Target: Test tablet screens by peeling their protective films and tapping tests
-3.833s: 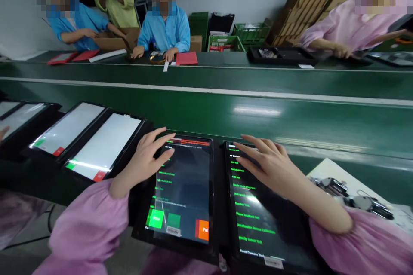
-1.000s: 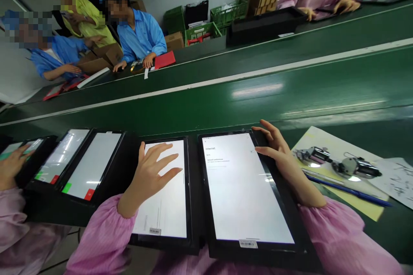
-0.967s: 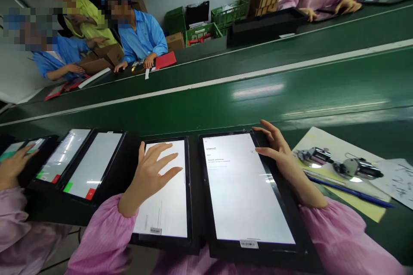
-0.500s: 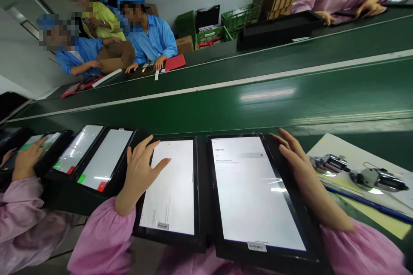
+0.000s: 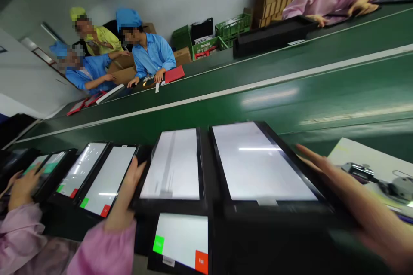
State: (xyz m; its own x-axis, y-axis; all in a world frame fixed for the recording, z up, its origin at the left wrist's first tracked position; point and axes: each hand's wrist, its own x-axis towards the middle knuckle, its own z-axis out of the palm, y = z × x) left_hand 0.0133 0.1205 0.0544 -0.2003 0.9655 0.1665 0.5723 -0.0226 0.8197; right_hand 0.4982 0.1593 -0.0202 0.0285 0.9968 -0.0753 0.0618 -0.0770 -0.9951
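Two tablets with white screens, the left one [image 5: 174, 165] and the right one [image 5: 261, 163], sit side by side in front of me, blurred. My left hand [image 5: 127, 191] is at the left tablet's left edge, thumb side up, its fingers partly hidden behind that edge. My right hand [image 5: 338, 184] is beside the right tablet's right edge, smeared by motion, its fingertips out of clear sight. Nearer to me lies another tablet [image 5: 182, 238] with a green square and a red "Fail" square on its screen.
More tablets [image 5: 108, 176] stand to the left, where a neighbour's hand [image 5: 26, 187] touches one. Metal clamp-like tools [image 5: 364, 174] rest on papers at the right. People work across the green bench [image 5: 226, 107], near green crates [image 5: 232, 28] and a black tray [image 5: 271, 36].
The two tablets now show plain white, blurred screens and sit higher and tilted. A tablet with coloured squares has come into view below them. My hands have moved down along the outer edges.
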